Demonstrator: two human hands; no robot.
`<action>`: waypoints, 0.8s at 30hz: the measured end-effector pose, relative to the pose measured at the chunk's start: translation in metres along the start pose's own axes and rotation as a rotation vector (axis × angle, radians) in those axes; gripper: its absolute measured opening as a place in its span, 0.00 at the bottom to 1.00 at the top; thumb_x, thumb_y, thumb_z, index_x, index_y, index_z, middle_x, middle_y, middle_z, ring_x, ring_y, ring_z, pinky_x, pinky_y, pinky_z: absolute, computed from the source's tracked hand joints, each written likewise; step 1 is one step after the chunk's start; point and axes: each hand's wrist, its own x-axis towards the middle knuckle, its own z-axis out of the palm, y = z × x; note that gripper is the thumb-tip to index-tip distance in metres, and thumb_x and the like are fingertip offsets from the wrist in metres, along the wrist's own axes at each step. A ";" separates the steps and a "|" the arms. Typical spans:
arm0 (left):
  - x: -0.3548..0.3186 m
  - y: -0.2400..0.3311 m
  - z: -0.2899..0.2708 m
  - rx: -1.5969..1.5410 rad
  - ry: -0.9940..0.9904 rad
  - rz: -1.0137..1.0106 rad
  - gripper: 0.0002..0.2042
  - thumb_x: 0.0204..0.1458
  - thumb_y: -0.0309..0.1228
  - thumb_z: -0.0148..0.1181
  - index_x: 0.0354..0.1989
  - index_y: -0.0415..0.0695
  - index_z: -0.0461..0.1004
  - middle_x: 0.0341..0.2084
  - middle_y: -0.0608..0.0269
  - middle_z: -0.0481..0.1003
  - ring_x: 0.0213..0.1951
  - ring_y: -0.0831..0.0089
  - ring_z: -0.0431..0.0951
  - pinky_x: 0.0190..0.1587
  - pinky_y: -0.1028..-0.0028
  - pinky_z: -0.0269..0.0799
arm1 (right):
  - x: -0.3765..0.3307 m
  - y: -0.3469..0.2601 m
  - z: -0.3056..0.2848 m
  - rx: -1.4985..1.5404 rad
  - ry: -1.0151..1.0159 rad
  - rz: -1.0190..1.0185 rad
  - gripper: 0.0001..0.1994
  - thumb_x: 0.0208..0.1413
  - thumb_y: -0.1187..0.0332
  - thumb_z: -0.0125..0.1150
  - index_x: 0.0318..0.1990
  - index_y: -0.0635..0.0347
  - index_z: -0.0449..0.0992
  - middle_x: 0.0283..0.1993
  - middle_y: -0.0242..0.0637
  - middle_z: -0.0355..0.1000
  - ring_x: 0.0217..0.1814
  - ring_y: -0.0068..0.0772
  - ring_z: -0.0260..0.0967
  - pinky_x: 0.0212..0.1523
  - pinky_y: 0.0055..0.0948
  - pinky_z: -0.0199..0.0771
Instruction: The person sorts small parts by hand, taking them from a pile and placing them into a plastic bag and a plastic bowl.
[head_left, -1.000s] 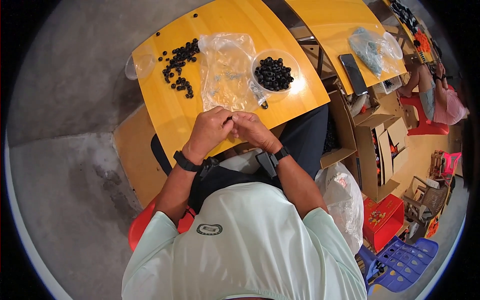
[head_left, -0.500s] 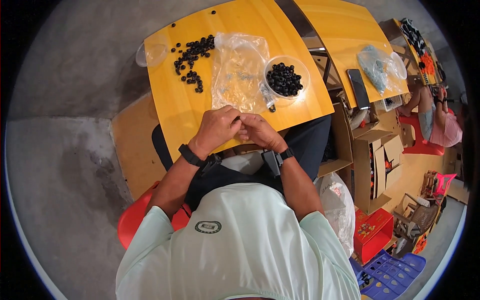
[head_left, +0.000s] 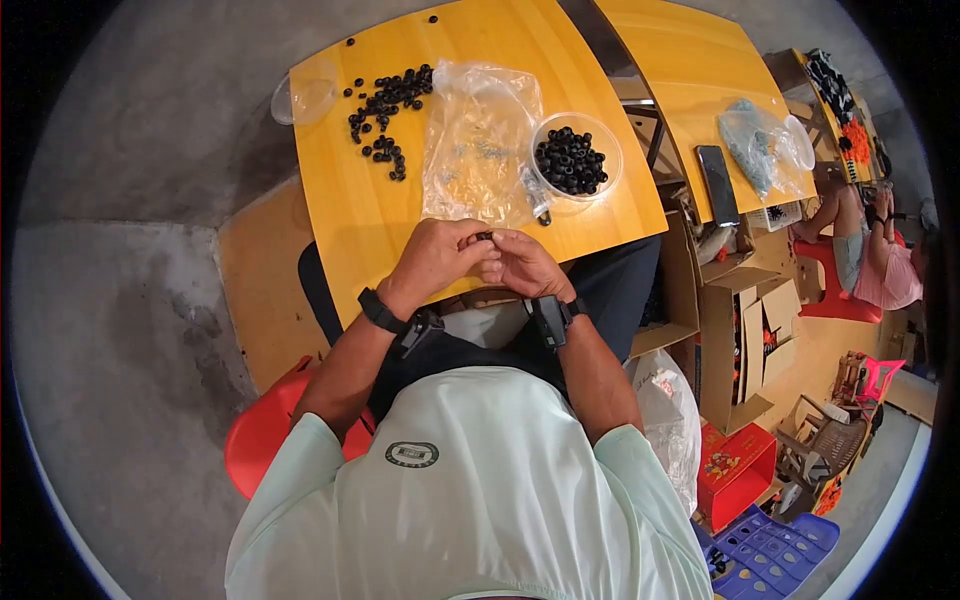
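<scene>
L hand [head_left: 435,260] & R hand [head_left: 525,268], fingertips pinched narrow, both hold a small blk piece [head_left: 484,236] betw. them at the table's [head_left: 345,215] near edge. Clear bag [head_left: 470,150] flat just beyond; tub [head_left: 614,152] w/ blk beads [head_left: 572,162] to its R, loose blk ones [head_left: 402,92] L. Phone [head_left: 716,185] on 2nd table [head_left: 680,90], well apart.

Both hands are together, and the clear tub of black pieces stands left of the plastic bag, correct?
One slip: in the head view, the clear tub of black pieces stands right of the plastic bag. The left hand and right hand are together.
</scene>
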 end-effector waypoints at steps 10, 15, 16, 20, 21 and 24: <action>0.002 0.013 -0.014 0.027 -0.098 0.068 0.11 0.51 0.30 0.64 0.42 0.40 0.80 0.23 0.51 0.78 0.24 0.64 0.78 0.31 0.71 0.73 | -0.002 -0.001 -0.002 0.104 -0.063 0.011 0.14 0.64 0.62 0.57 0.49 0.63 0.73 0.31 0.27 0.65 0.32 0.21 0.57 0.33 0.23 0.61; 0.008 -0.002 -0.012 -0.180 -0.145 0.053 0.10 0.52 0.29 0.62 0.40 0.39 0.80 0.24 0.51 0.79 0.24 0.69 0.78 0.31 0.73 0.73 | -0.001 0.002 -0.001 0.070 -0.028 0.003 0.13 0.64 0.62 0.58 0.47 0.63 0.73 0.32 0.28 0.67 0.33 0.22 0.59 0.33 0.23 0.62; 0.010 -0.005 -0.013 -0.200 -0.185 0.045 0.09 0.52 0.29 0.61 0.38 0.38 0.80 0.24 0.50 0.79 0.23 0.71 0.78 0.31 0.74 0.73 | 0.000 0.001 0.000 0.059 -0.034 0.011 0.13 0.64 0.62 0.57 0.46 0.63 0.73 0.33 0.29 0.67 0.33 0.23 0.60 0.34 0.23 0.63; 0.016 -0.019 -0.012 -0.202 -0.267 -0.033 0.09 0.54 0.23 0.60 0.41 0.33 0.79 0.26 0.61 0.81 0.29 0.85 0.76 0.32 0.80 0.73 | 0.002 0.000 0.001 0.024 -0.024 0.011 0.12 0.65 0.64 0.56 0.45 0.65 0.74 0.33 0.30 0.68 0.35 0.25 0.63 0.37 0.24 0.67; 0.016 -0.020 -0.012 -0.218 -0.253 -0.053 0.08 0.53 0.23 0.60 0.40 0.33 0.79 0.24 0.63 0.80 0.28 0.85 0.75 0.31 0.81 0.72 | 0.002 0.000 0.001 0.025 -0.023 0.010 0.12 0.65 0.64 0.56 0.45 0.65 0.74 0.33 0.30 0.68 0.35 0.25 0.63 0.37 0.24 0.67; 0.016 -0.016 -0.013 -0.215 -0.210 -0.079 0.07 0.52 0.24 0.61 0.37 0.33 0.80 0.20 0.67 0.77 0.25 0.87 0.72 0.28 0.82 0.68 | 0.004 -0.002 0.001 0.027 -0.040 0.010 0.11 0.65 0.65 0.57 0.45 0.65 0.74 0.33 0.31 0.70 0.36 0.26 0.66 0.38 0.24 0.69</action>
